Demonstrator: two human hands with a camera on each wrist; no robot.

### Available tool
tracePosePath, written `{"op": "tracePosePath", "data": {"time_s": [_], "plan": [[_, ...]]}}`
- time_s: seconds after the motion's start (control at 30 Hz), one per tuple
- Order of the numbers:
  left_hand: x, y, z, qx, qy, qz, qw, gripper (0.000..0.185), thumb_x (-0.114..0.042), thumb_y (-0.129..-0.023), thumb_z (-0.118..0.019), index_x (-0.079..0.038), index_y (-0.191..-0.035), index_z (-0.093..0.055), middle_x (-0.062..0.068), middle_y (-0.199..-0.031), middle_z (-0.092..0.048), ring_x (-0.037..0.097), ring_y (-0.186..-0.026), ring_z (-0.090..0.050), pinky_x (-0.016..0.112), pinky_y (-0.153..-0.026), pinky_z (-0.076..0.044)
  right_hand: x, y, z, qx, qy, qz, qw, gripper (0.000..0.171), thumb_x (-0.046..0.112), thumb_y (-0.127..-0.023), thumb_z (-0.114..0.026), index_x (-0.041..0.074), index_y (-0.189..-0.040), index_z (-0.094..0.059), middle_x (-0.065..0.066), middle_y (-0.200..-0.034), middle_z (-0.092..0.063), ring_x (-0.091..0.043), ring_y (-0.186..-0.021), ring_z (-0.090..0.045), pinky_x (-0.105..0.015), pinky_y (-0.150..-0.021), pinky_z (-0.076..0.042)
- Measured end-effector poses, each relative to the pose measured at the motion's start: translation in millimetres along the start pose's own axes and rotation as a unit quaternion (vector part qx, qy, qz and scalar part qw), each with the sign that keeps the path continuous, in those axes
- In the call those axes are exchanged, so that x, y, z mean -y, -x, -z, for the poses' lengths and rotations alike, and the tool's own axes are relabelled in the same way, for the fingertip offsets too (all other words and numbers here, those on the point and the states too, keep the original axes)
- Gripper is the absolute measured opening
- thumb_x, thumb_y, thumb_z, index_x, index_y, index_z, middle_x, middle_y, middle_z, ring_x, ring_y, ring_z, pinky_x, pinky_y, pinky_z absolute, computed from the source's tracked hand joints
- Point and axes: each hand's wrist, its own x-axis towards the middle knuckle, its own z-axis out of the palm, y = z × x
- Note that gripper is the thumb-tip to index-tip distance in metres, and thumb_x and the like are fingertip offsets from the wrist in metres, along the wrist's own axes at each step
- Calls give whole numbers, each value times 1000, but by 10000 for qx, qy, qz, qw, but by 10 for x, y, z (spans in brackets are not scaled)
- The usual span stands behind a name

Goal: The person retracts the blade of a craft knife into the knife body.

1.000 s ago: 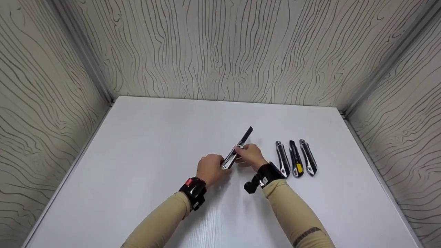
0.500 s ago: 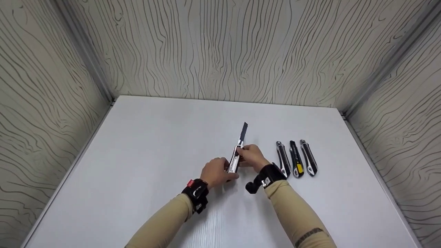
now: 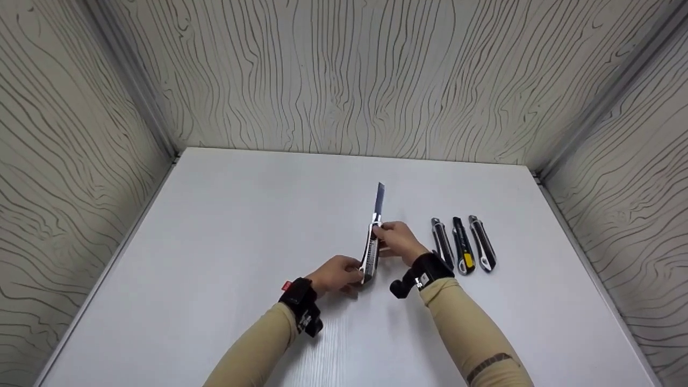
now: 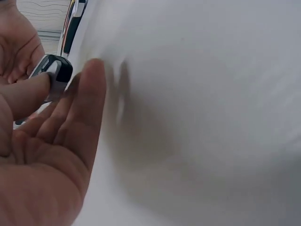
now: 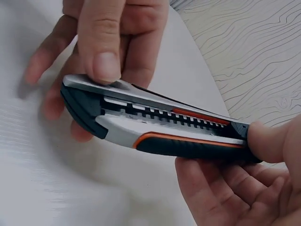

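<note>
A snap-off utility knife [image 3: 370, 252] with a silver, black and orange handle is held between both hands over the white table. Its long blade [image 3: 379, 199] sticks out from the front, pointing away from me. My right hand [image 3: 402, 241] grips the front of the handle, its thumb on the black slider [image 5: 239, 130] and its fingers underneath. At the rear end, my left hand [image 3: 336, 274] pinches the handle, thumb on top; the other fingers extend below it. The left wrist view shows the knife's butt end [image 4: 60, 73] by the left thumb. The right wrist view leaves out the blade.
Three more utility knives lie side by side to the right: a silver-black one [image 3: 441, 239] near the right wrist, a black-yellow one [image 3: 463, 247], and another silver-black one [image 3: 482, 244]. Wood-patterned walls [image 3: 344, 75] enclose the white table [image 3: 242, 215] at the back and sides.
The knife has swung from slanting right to nearly straight away from me, its blade tip moving left and farther off. My left hand has shifted slightly right and nearer to me along with the rear end.
</note>
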Motion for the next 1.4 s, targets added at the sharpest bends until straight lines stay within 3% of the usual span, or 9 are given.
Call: {"op": "tracePosePath", "data": {"time_s": [0.2, 0.37, 0.5, 0.7, 0.97, 1.2, 1.4], "plan": [[-12, -24, -74, -51, 452, 1, 9990, 24, -8, -95, -60, 6, -113, -62, 26, -102, -71, 28, -76, -72, 40, -74, -62, 16, 4, 5, -14, -46, -45, 10000, 33, 24, -102, -50, -3, -119, -59, -3, -89, -62, -16, -82, -62, -35, -79, -59], [-11, -40, -135, -242, 552, 57, 9982, 25, -9, -94, -61, 6, -114, -61, 22, -101, -71, 21, -74, -70, 39, -71, -62, 16, -8, -3, -102, -170, -54, 9998, 40, 35, -101, -50, -1, -117, -60, -1, -87, -59, -15, -80, -59, -33, -77, -58], [-4, -52, -165, -332, 658, 93, 9972, 24, -10, -94, -61, 7, -112, -61, 21, -97, -72, 22, -74, -71, 38, -70, -62, 1, -29, -3, -113, -282, 16, 9995, 45, 38, -101, -51, -3, -115, -61, -6, -92, -67, -14, -79, -62, -31, -75, -58], [18, -87, -194, -366, 675, 58, 9970, 18, -10, -95, -59, 5, -103, -63, 13, -82, -68, 17, -68, -68, 35, -68, -62, 0, -33, -6, -18, -241, 63, 9997, 50, 38, -100, -53, -8, -119, -59, -8, -97, -73, -12, -79, -67, -31, -77, -59], [12, -80, -203, -378, 828, 16, 9958, 18, -6, -95, -57, 6, -106, -63, 18, -90, -70, 16, -68, -67, 34, -68, -62, 11, -50, -26, -70, -435, 38, 9990, 42, 32, -102, -50, -5, -117, -60, -5, -93, -72, -12, -82, -68, -28, -75, -58], [4, -69, -206, -450, 780, -92, 9959, 16, -6, -95, -57, 6, -104, -64, 11, -84, -69, 14, -67, -65, 28, -62, -58, 16, -69, -47, -49, -571, 34, 9984, 41, 32, -102, -51, -5, -117, -60, -7, -95, -72, -13, -83, -69, -27, -75, -58], [-4, -61, -203, -463, 793, -99, 9957, 15, -6, -95, -57, 5, -103, -62, 9, -82, -67, 16, -68, -67, 33, -65, -61, 45, -45, -52, -4, -584, 70, 9983, 42, 31, -102, -50, -7, -118, -59, -6, -94, -71, -12, -81, -69, -26, -73, -58]]}}
